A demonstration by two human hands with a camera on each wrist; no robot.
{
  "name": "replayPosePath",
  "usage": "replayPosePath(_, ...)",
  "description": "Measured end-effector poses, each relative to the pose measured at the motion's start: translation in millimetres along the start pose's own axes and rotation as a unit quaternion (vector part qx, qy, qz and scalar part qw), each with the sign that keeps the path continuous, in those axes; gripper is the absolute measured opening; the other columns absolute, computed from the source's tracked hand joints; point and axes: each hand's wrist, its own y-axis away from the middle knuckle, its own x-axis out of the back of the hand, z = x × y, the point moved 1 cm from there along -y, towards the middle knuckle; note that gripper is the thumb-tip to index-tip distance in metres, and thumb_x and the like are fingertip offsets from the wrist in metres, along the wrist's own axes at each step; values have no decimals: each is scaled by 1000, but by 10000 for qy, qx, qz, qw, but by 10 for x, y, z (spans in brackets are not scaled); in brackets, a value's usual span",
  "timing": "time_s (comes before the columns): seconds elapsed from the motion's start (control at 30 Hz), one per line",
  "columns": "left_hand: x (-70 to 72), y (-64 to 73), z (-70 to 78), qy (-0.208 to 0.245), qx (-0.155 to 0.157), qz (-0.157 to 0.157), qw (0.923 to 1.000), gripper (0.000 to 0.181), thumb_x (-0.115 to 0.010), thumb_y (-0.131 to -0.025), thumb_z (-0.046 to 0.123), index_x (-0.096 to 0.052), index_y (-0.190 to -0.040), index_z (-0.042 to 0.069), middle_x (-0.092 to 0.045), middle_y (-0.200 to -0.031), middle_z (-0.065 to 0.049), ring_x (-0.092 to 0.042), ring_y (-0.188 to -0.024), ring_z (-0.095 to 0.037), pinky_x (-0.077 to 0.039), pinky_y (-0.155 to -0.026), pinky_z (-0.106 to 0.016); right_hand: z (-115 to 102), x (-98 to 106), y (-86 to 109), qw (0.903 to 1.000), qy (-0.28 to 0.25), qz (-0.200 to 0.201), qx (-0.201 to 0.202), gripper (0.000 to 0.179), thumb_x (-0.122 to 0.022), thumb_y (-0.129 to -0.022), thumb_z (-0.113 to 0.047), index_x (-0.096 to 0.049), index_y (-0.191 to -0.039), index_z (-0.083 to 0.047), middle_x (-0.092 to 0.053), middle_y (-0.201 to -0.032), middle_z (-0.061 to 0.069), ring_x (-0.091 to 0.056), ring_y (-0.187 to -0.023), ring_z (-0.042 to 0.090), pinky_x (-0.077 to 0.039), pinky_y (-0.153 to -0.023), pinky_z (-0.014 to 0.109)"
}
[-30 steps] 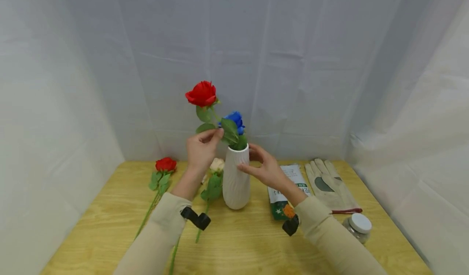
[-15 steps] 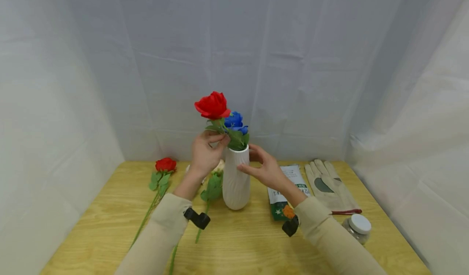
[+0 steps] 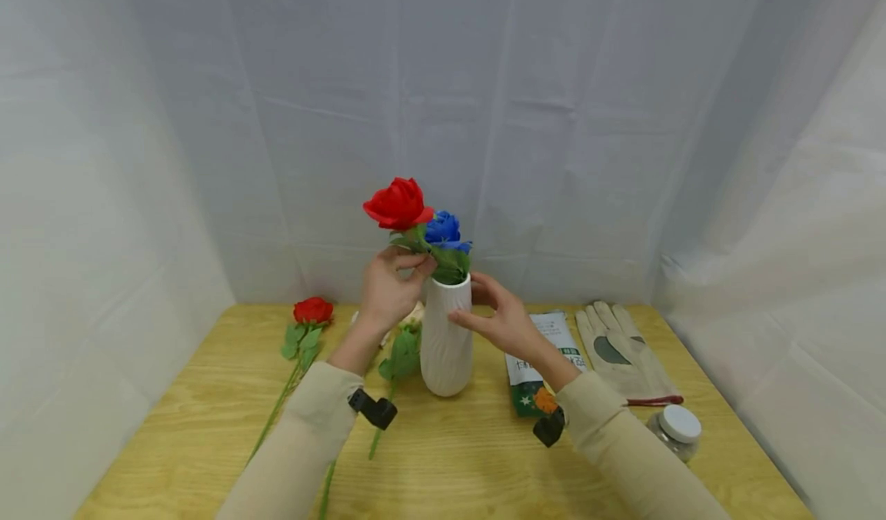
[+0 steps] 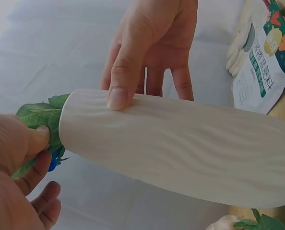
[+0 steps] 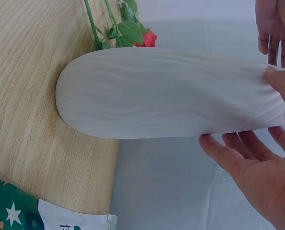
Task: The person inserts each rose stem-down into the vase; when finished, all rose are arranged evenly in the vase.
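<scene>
A white ridged vase (image 3: 446, 343) stands upright on the wooden table, with a blue rose (image 3: 444, 229) in its mouth. My left hand (image 3: 391, 289) pinches the leafy stem of a red rose (image 3: 399, 203) just above the rim; the bloom leans left over the vase. In the left wrist view, thumb and forefinger press on green leaves (image 4: 39, 115) at the vase mouth. My right hand (image 3: 501, 320) holds the vase near its top from the right, thumb in front and fingers behind. The lower part of the red rose's stem is hidden.
Another red rose (image 3: 313, 311) lies at the left of the table. A cream rose (image 3: 414, 316) lies beside the vase, partly behind my left hand. On the right are a printed bag (image 3: 554, 335), cream gloves (image 3: 612, 343) and a white-lidded jar (image 3: 678, 425).
My left hand has brought the red rose down and to the right, closer to the vase mouth and the blue rose. My right hand and the vase have stayed in place.
</scene>
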Motion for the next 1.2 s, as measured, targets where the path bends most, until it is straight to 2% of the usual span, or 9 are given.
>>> replayPosePath(0.1, -3, 4, 13, -36, 25, -9, 10000, 23, -77, -95, 17, -82, -107, -1, -75, -110, -23, -71, -103, -42, -58, -88, -56, -3, 7, 1, 10000, 5, -12, -13, 76, -80, -96, -30, -41, -161, -21, -61, -149, 10, -62, -133, 32, -50, -111, 59)
replayPosePath(0.27, -7, -8, -5, -147, -376, 123, 9991, 19, -78, -93, 13, -83, -103, -2, -77, -102, -23, -72, -94, -42, -58, -82, -56, -1, 26, -9, 10000, 15, -1, -2, 76, -80, -96, -29, -41, -161, -20, -62, -149, 11, -63, -132, 32, -50, -112, 59)
replayPosePath(0.37, 4, -12, -20, 84, -447, 133, 9989, 18, -78, -92, 9, -81, -103, -6, -77, -100, -26, -72, -93, -43, -59, -81, -56, 7, 23, -10, 10000, 15, -11, -21, 76, -80, -96, -30, -41, -161, -21, -61, -149, 11, -62, -132, 33, -50, -111, 59)
replayPosePath(0.53, 60, 3, 29, 545, -159, 60, 9984, 19, -77, -93, 5, -79, -106, -9, -76, -103, -29, -71, -97, -43, -60, -82, -50, 26, 7, -8, 10000, 25, -42, -49, 77, -80, -96, -32, -40, -161, -21, -61, -150, 11, -62, -133, 33, -50, -111, 59)
replayPosePath(0.6, 83, 4, 68, 756, -13, 151, 9970, 20, -77, -94, 6, -79, -107, -9, -76, -104, -30, -71, -97, -43, -60, -79, -38, 19, 10, -9, 10000, 41, -49, -39, 77, -79, -96, -33, -40, -162, -21, -61, -150, 11, -62, -133, 32, -50, -111, 60)
replayPosePath(0.7, 95, -2, 104, 995, 220, 365, 9941, 21, -77, -94, 7, -78, -106, -10, -76, -104, -30, -72, -97, -44, -59, -77, -33, 0, 19, -12, 10000, 80, -42, -18, 77, -79, -96, -34, -40, -161, -22, -61, -149, 9, -62, -133, 31, -50, -111, 59)
replayPosePath(0.8, 63, 4, 70, 963, 363, 433, 9938, 22, -78, -94, 10, -79, -105, -9, -77, -103, -29, -74, -99, -44, -63, -82, -42, -11, 26, -5, 10000, 65, -41, -4, 76, -79, -96, -34, -41, -161, -23, -61, -149, 9, -62, -133, 31, -50, -111, 59)
replayPosePath(0.9, 20, 4, 14, 826, 216, 401, 9955, 20, -78, -94, 8, -79, -103, -9, -77, -101, -29, -75, -97, -44, -62, -86, -54, -19, 30, 4, 10000, 30, -59, -17, 76, -79, -97, -34, -40, -161, -23, -60, -150, 10, -61, -134, 32, -49, -112, 60)
replayPosePath(1.2, -15, 5, -86, 565, -355, 420, 9969, 17, -79, -91, 4, -79, -100, -10, -77, -95, -30, -73, -89, -45, -60, -81, -57, -28, 9, 22, 10000, 60, -29, -62, 77, -79, -97, -33, -39, -162, -21, -59, -152, 11, -60, -135, 33, -48, -112, 62)
